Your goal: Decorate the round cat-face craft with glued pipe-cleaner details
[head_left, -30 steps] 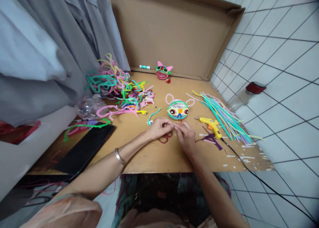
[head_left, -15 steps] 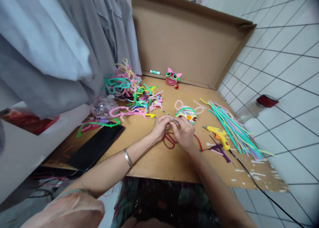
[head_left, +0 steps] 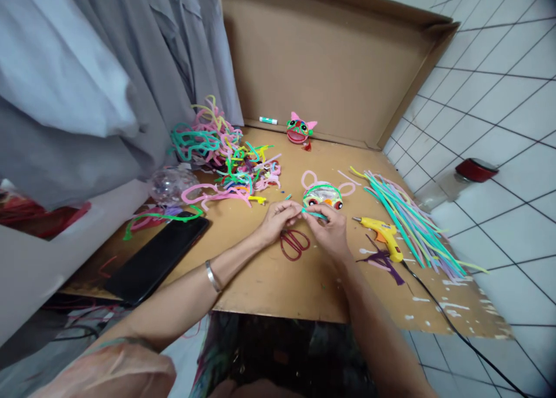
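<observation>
My left hand (head_left: 281, 219) and my right hand (head_left: 329, 230) meet above the middle of the table, fingertips pinched together on a short teal pipe cleaner (head_left: 319, 215). Part of it is hidden by the right fingers. Just behind them lies a round craft face (head_left: 324, 193) with a green band, dark eyes and pink loop ears; my right hand covers its lower part. Red-handled scissors (head_left: 295, 245) rest beneath my hands, their blades hidden. A small teal scrap (head_left: 288, 197) is beyond my left fingertips.
To the right lie a yellow glue gun (head_left: 382, 236) with a black cord, purple strips (head_left: 384, 265) and a pipe cleaner bundle (head_left: 412, 224). A tangled pile (head_left: 234, 160), a phone (head_left: 158, 259) and a finished face (head_left: 299, 130) are also on the table (head_left: 269, 288).
My right hand has turned and shifted slightly right, exposing more of the teal pipe cleaner and the scissors' handles. A red strand beside my right wrist is out of sight.
</observation>
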Demonstrator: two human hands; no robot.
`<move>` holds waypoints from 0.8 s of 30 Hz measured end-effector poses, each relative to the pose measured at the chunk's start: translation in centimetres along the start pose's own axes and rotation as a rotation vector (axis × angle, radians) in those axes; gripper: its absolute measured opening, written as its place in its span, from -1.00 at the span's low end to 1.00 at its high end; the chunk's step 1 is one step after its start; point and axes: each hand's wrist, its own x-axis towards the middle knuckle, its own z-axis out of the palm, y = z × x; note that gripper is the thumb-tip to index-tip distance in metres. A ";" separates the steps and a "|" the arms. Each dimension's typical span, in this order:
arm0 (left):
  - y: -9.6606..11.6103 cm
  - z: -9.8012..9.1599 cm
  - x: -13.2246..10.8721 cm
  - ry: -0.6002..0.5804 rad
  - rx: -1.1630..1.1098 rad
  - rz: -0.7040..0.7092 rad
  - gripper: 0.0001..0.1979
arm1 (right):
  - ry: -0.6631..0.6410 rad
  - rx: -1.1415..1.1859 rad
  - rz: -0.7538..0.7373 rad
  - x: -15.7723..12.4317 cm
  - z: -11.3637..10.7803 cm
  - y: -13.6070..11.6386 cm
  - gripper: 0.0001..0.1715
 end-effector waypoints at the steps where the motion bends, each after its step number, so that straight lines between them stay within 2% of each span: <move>1: 0.2 -0.1 0.1 -0.022 0.011 -0.007 -0.65 | -0.016 0.015 0.009 0.1 -0.2 0.0 -0.87; 6: 0.7 -0.7 0.4 -0.079 0.073 -0.049 -0.63 | -0.089 0.033 -0.004 0.5 -1.0 0.1 -0.85; 11: 0.8 -1.0 0.5 -0.125 0.116 -0.106 -0.73 | -0.173 0.028 -0.063 0.7 -1.4 0.2 -0.82; 13: 0.7 -0.7 0.5 -0.077 0.094 -0.090 -0.80 | -0.170 -0.013 -0.064 0.6 -1.2 0.1 -0.81; 16: 0.3 0.0 0.3 0.057 -0.003 -0.071 -0.85 | -0.085 -0.148 -0.087 0.0 -0.6 -0.4 -0.82; 19: -0.1 0.8 0.0 0.164 -0.133 -0.109 -0.85 | -0.031 -0.322 -0.132 -0.7 0.2 -1.2 -0.84; 22: -0.3 1.4 -0.4 0.216 -0.218 -0.151 -0.84 | -0.035 -0.427 -0.137 -1.4 0.9 -1.7 -0.85; 24: -0.4 1.6 -0.6 0.210 -0.247 -0.158 -0.82 | -0.022 -0.446 -0.132 -1.5 1.0 -1.7 -0.83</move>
